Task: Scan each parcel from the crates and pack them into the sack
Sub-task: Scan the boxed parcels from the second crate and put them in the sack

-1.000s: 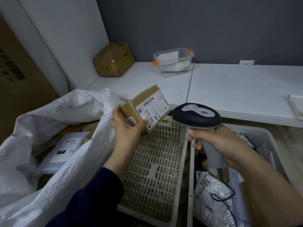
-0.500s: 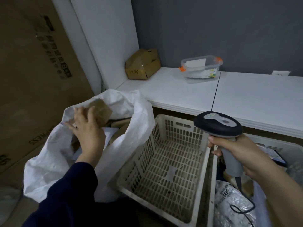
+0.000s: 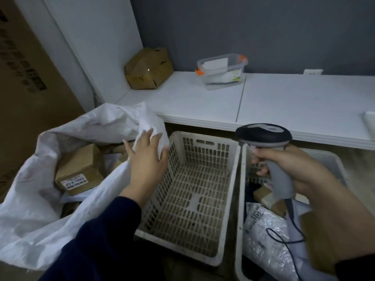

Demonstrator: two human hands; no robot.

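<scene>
Released: cardboard box [image 3: 80, 172] now lies in sack [image 3: 30, 209], left hand [image 3: 146, 159] empty, fingers straight at sack rim; right hand [image 3: 294, 169] grips barcode scanner [image 3: 263, 135]

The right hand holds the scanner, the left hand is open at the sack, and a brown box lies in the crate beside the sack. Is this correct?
Not quite. The head view shows that crate holding nothing; the brown box lies in the sack. The right hand holds the scanner and the left hand is open at the sack.
</scene>
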